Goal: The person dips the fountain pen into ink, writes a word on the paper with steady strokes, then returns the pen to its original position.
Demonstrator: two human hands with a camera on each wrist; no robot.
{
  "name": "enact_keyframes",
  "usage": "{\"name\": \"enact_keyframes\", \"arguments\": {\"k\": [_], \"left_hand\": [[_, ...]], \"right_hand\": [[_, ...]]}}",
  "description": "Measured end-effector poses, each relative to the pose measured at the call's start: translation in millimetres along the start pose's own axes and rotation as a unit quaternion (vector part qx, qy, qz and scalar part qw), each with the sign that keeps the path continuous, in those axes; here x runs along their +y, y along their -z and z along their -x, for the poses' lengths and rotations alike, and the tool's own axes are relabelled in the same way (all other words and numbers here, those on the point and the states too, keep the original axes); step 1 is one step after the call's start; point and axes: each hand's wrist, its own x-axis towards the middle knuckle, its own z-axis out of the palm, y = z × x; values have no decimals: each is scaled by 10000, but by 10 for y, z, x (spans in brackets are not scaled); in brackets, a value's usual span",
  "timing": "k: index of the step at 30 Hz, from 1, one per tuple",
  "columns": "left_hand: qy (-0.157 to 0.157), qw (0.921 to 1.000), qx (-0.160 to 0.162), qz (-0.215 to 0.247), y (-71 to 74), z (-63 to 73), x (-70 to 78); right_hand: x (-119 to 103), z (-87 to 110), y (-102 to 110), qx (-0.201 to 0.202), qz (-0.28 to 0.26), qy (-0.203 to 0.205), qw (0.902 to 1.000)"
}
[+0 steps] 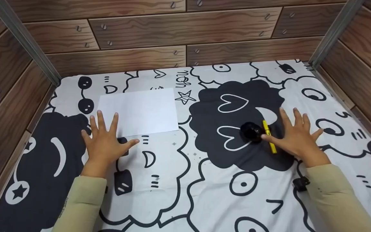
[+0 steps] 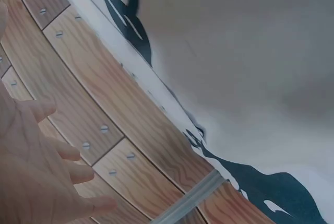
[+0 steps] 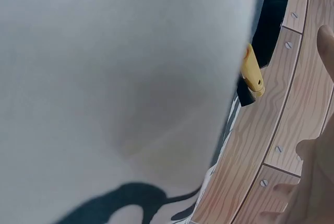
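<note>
A: Held anything in the left grip (image 1: 104, 145)?

B: Held nothing; splayed wide, overlapping in the head view the near left corner of the white paper (image 1: 140, 111). Showed that paper ahead and to the right of the left grip, flat on the patterned cloth (image 1: 211, 196).

A: Held anything in the right grip (image 1: 298, 140)?

B: Held nothing there, also spread wide. Showed the round black object (image 1: 251, 131) and the slim yellow item (image 1: 266, 128) just left of that grip. Could not tell whether touching. Showed a small black object (image 1: 300, 184) behind it, beside the sleeve (image 1: 338, 196).
</note>
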Motion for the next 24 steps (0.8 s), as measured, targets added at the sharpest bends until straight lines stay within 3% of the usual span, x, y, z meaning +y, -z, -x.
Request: {"name": "enact_keyframes", "arguments": {"k": [24], "left_hand": [[394,9989,-249,25,11,-199,-418]], "right_hand": [[9,10,21,-37,-182,-391,9991]]}}
